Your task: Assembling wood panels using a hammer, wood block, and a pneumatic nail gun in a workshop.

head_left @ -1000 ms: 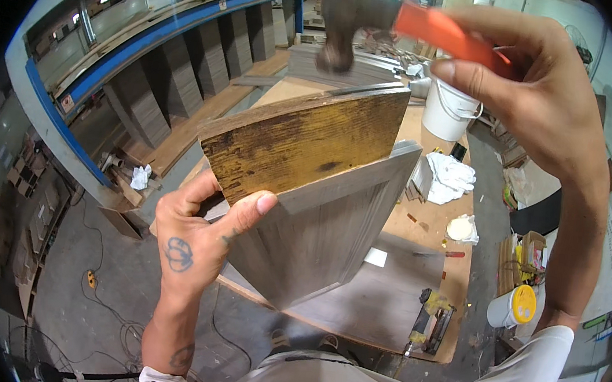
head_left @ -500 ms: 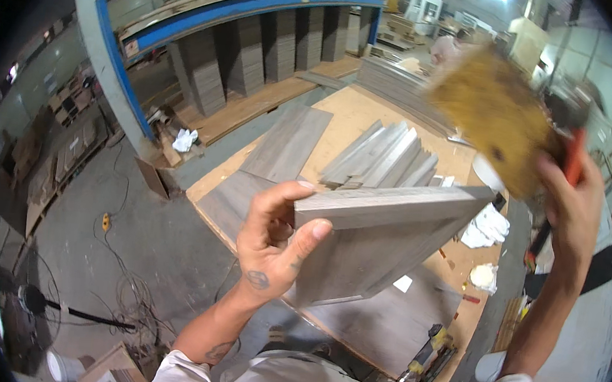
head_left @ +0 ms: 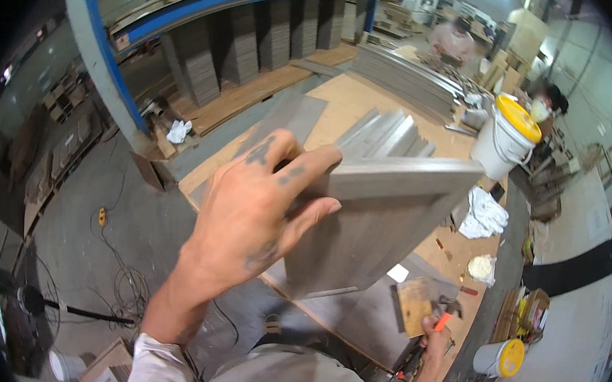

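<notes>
My left hand (head_left: 246, 204) grips the upper left corner of a grey wood-grain cabinet door (head_left: 364, 233), thumb on its recessed face and fingers over the edge. The door stands tilted on edge above the table. Low at the right, my right hand (head_left: 436, 340) is closed around a hammer (head_left: 444, 321) with an orange handle and dark claw head. Against the hammer is a yellowish wooden block (head_left: 413, 306); whether my fingers also hold it, I cannot tell. Behind the door lie several grey strips (head_left: 381, 136), partly hidden by it.
On the wooden worktable (head_left: 352, 92) are a white bucket with a yellow lid (head_left: 506, 137), a white cloth (head_left: 484, 214) and a small red-handled tool (head_left: 469, 290). Stacked panels (head_left: 243, 45) fill a blue-edged rack. Cables (head_left: 127, 288) trail over the floor. Another person (head_left: 451, 41) is at the back.
My right hand has come down from high at the right with the hammer and block, to the table's near right. My left hand still holds the door, its back now turned upward.
</notes>
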Available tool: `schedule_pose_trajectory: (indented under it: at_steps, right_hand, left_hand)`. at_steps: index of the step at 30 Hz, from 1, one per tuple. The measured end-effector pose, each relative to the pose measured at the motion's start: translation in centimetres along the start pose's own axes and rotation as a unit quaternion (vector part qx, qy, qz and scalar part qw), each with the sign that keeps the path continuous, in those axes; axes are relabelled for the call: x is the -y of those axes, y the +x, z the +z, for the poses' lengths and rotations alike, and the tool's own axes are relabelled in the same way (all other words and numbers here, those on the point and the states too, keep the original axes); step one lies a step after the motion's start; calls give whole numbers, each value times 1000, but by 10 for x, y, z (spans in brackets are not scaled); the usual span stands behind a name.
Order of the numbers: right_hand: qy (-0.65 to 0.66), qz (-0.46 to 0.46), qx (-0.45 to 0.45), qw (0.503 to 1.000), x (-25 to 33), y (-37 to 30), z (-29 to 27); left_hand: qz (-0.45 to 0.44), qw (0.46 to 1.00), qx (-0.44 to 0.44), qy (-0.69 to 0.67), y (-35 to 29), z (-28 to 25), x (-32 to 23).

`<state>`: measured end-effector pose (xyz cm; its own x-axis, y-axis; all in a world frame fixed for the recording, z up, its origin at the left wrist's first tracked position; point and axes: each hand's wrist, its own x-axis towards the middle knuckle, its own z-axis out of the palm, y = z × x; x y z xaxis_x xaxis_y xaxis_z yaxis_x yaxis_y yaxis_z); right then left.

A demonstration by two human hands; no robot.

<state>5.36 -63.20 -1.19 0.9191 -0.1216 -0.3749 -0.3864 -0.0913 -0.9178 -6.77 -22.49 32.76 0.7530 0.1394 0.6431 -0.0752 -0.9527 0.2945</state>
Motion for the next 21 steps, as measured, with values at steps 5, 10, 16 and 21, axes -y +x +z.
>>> schedule_pose_trajectory:
  at_steps: [5,10,16,21]
  right_hand:
    - [-130,-58,-40,989,-74,17,13]
    - [-267,-49,-78,959,-103,31,12]
    - [-351,-144,-187,906,-124,26,23]
    - [-207,-169,-217,939,-76,3,59]
  left_hand:
    - [123,979,92,131,35,14,-26]
    - [100,982,138,77,43,25,-46]
    - [110,975,184,63,66,48,-74]
    - [125,970,179,106,71,65,-85]
